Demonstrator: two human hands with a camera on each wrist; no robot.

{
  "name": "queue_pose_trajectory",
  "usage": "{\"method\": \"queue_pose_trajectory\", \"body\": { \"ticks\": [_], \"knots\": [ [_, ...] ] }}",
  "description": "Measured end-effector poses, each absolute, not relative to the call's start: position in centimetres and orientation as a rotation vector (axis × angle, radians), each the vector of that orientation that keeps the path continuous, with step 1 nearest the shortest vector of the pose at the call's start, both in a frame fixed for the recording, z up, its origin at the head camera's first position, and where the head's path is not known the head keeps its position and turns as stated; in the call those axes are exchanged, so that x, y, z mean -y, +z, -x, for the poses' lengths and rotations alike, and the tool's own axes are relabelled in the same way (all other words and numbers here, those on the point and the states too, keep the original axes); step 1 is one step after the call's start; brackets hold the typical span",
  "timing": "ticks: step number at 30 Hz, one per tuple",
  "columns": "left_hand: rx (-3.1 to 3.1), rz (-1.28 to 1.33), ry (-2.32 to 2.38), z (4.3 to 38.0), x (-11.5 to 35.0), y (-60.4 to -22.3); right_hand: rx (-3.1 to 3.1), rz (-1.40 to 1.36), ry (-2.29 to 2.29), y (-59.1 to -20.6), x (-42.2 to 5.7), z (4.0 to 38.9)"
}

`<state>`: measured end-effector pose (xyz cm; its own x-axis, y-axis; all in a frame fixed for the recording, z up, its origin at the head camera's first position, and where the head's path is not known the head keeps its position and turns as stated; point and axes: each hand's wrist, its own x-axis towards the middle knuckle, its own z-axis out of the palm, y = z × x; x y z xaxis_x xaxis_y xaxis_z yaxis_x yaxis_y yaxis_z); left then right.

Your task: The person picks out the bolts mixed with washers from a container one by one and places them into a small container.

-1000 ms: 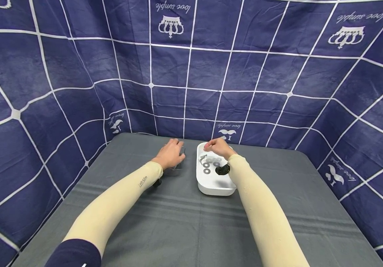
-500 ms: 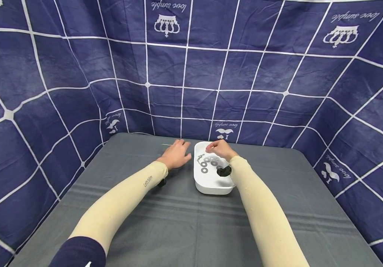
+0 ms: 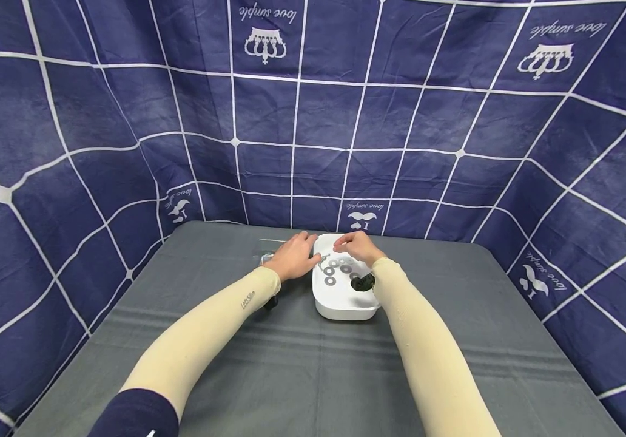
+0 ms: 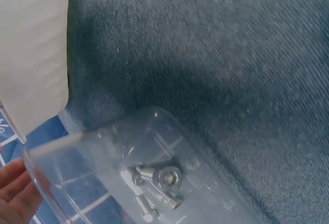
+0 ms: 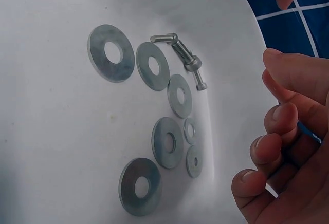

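Observation:
My left hand (image 3: 293, 256), fingers straight, lies between a clear plastic box and the white tray, its fingertips right at the tray's left rim. In the left wrist view, its fingers (image 4: 18, 193) overlap the corner of the clear box (image 4: 77, 142), which contains several metal bolts (image 4: 154, 185). Over the far part of the white tray (image 3: 343, 308) hovers my right hand (image 3: 358, 246). Its fingers are loosely curled, thumb and forefinger tips close together, with nothing visible between them. Several flat washers (image 5: 112, 53) lie in the tray beside a few bolts (image 5: 182, 54).
A grey cloth (image 3: 269, 370) covers the table. Behind and at both sides hangs a blue curtain (image 3: 324, 121) with white grid lines. The clear box (image 3: 268, 246) stands on the table left of the tray.
My left hand has moved right, from over the clear box to the tray's left rim, uncovering part of the box. The right hand stays over the tray with little change.

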<state>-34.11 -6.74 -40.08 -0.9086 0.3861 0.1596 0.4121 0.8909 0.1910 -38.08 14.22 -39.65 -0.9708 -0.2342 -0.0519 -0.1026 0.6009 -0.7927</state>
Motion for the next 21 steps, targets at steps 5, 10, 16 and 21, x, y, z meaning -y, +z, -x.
{"method": "queue_pose_trajectory", "body": {
  "ticks": [5,10,16,21],
  "knots": [
    [2.947,0.644,-0.326,34.0,6.2,-40.3,-2.669,0.281,-1.336,-39.7,-14.0,38.3],
    [2.959,0.634,-0.33,33.9,5.9,-40.6,-2.643,0.234,-1.342,-40.2,-13.7,38.7],
    [2.976,0.615,-0.343,34.2,5.7,-41.0,-2.699,0.239,-1.337,-40.4,-13.5,38.7],
    [3.006,0.589,-0.353,34.1,5.7,-41.5,-2.724,0.264,-1.296,-40.5,-13.3,38.1]
  ]
}}
